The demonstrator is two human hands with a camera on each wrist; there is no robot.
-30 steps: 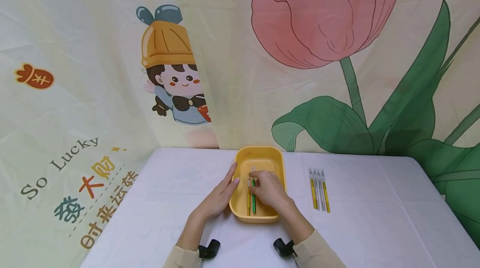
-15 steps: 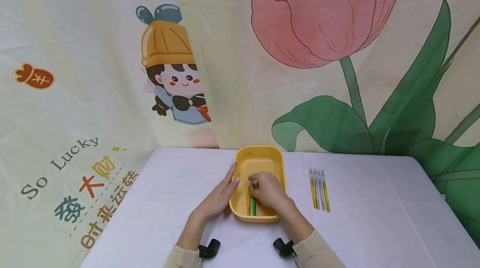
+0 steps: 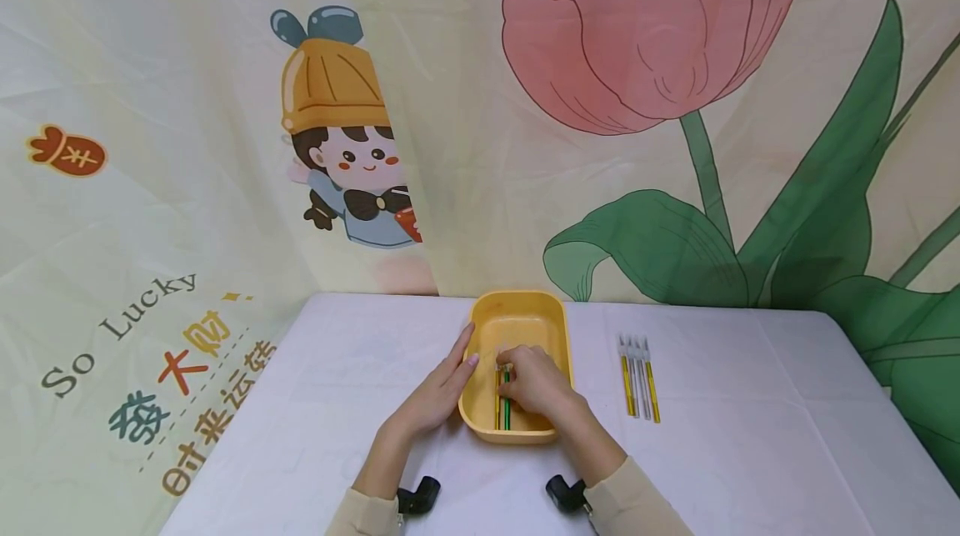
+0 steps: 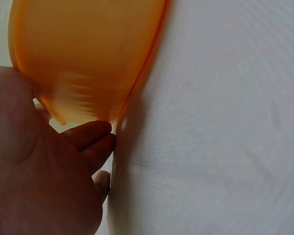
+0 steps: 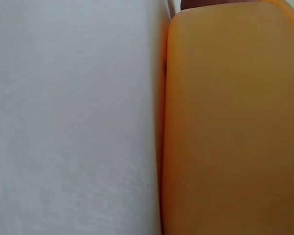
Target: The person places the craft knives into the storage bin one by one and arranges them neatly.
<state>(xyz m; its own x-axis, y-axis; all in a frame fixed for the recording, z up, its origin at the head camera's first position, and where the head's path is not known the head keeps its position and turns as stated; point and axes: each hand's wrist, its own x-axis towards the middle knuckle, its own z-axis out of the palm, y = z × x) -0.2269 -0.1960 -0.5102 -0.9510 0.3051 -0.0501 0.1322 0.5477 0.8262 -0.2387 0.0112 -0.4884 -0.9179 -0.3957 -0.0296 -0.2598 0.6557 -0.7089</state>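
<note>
In the head view a yellow plastic tray point(image 3: 525, 304) stands on the table. Lengthwise inside lie a slim yellow stick point(image 3: 497, 411) and, right beside it, a slim metallic green stick point(image 3: 507, 418) with a pale upper part. Reaching into the tray, my right hand point(image 3: 538, 382) pinches the green stick, hiding its upper half. My left hand point(image 3: 438, 390) holds the tray's left side, thumb over the rim and fingers against the outer wall. The left wrist view shows those fingers point(image 4: 95, 142) low on the wall. Only the tray's outer wall point(image 5: 235, 117) fills much of the right wrist view.
Right of the tray, several slim yellow and silver sticks point(image 3: 639, 382) with pale pointed tops lie side by side on the white tablecloth point(image 3: 750, 403). Behind the table hangs a printed cloth point(image 3: 472, 211). Black wrist cameras point(image 3: 418, 498) sit at both cuffs.
My right hand has shifted slightly toward me, and the green stick has slid down the tray, its lower end now about level with the yellow one's. The left hand stays in place.
</note>
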